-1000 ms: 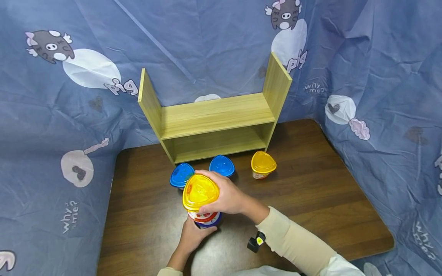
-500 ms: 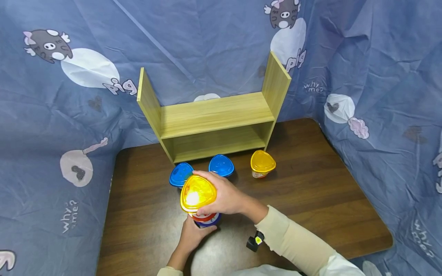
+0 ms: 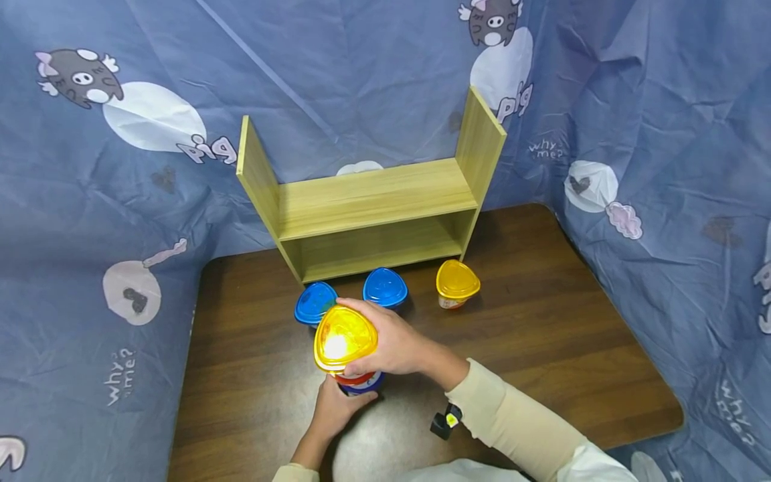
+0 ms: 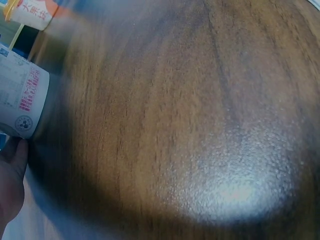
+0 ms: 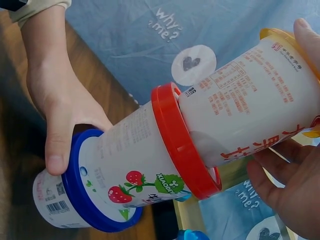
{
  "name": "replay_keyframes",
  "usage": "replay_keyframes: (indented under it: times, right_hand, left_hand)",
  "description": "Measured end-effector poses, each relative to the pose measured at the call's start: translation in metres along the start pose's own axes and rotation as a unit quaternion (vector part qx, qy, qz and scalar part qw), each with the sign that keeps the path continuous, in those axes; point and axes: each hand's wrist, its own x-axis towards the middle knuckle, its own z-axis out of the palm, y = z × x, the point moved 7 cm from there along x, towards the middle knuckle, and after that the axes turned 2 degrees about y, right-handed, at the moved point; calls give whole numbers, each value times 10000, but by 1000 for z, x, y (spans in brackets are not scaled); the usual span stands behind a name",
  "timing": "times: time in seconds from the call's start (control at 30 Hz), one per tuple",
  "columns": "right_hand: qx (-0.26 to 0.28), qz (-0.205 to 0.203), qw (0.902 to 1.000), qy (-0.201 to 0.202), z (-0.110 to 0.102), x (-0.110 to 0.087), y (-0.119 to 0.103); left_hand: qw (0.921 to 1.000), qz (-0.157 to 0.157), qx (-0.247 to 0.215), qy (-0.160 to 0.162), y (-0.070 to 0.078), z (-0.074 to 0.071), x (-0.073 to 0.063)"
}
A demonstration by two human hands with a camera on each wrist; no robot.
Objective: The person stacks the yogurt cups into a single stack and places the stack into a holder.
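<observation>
Three plastic food tubs stand stacked between the hands. At the bottom is a white tub with a dark blue lid point(image 5: 60, 202); my left hand point(image 3: 334, 408) grips it around the lid, thumb on the rim. Above it sits a strawberry-printed tub with a red lid point(image 5: 170, 135). On top, my right hand point(image 3: 394, 341) holds a yellow-lidded tub point(image 3: 346, 335) by its upper part. Its base meets the red lid, slightly off-centre in the right wrist view. The left wrist view catches only the bottom tub's white wall point(image 4: 22, 95) and part of the left hand.
Two blue-lidded tubs point(image 3: 385, 288) and another yellow-lidded tub point(image 3: 458, 281) stand on the brown table point(image 3: 542, 335), in front of a two-level wooden shelf point(image 3: 379, 201). The nearer blue-lidded tub point(image 3: 314, 302) is beside the stack. Patterned blue cloth point(image 3: 361, 67) hangs around the table.
The yellow-lidded tub in my right hand has shifted slightly left, hiding more of the red-lidded tub. My left hand stays on the bottom tub.
</observation>
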Motion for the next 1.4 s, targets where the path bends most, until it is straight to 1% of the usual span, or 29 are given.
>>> replay_keyframes:
  times: [0.13, 0.4, 0.6, 0.7, 0.83, 0.97, 1.1, 1.3, 1.4]
  right_hand:
    - [-92, -35, 10000, -2, -1, 1, -1]
    - [49, -76, 9998, -168, -2, 0, 0]
    - [-29, -135, 9998, -164, -5, 0, 2]
    - [-90, -176, 9995, -260, -5, -2, 5]
    - [-37, -204, 9992, -336, -7, -4, 9]
    - [212, -114, 9992, -320, -9, -9, 14]
    - [629, -60, 9975, -321, -9, -19, 25]
    - [1148, -78, 9933, -102, -10, -37, 49]
    - [1226, -61, 9924, 105, -15, -44, 59]
  left_hand:
    - [9999, 110, 1, 24, 0, -1, 1]
    - [9999, 40, 155, -1, 1, 0, 2]
    - [9999, 54, 124, -32, 5, 1, 3]
    - [9999, 57, 126, -35, 4, 1, 3]
    - [10000, 44, 72, -25, 2, 0, 2]
    - [10000, 78, 40, 31, 1, 0, 1]
    - [9999, 127, -21, 26, 2, 0, 2]
    - [9998, 49, -162, -36, 4, 1, 1]
    - [9999, -14, -163, -4, 5, 1, 1]
